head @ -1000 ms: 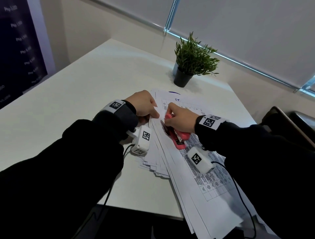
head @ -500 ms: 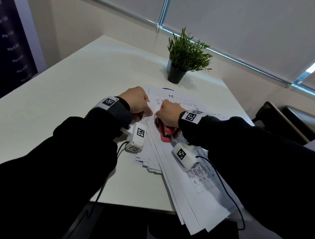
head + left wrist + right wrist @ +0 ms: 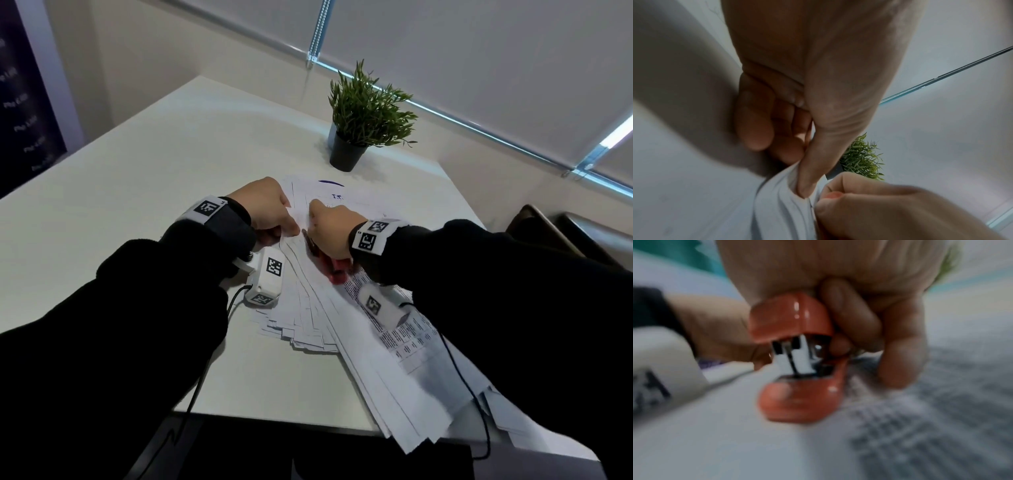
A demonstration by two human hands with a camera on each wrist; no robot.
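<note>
left hand (image 3: 263,210) pinches the far-left corner of the paper stack (image 3: 363,346). the thumb presses on top and the fingers are curled underneath. the left wrist view shows the sheets bunched right at the pinch. likely reason: it keeps the corner aligned and slightly raised so one bite catches every sheet.

right hand (image 3: 330,234) is clamped around the red stapler (image 3: 797,356), with the fingers wrapped tight along its side. the stapler sits on top of the stack at its far end, just right of the left hand, and the two hands almost touch. its back end faces the right wrist camera and its nose points at the pinched corner. top and base are a little apart at the back end. the nose is hidden behind the hand, so it's unclear whether paper is already between the jaws. looks like a squeeze grip, ready to press.

the stack is fanned out, not squared. it runs from the middle of the white table (image 3: 154,178) to the near-right edge and overhangs it. the pinch probably also stops the fan from sliding.

containers: one black pot (image 3: 344,157) at the far side of the table, upright, near the papers' far end but not touching them. it holds a green plant (image 3: 368,109).
</note>
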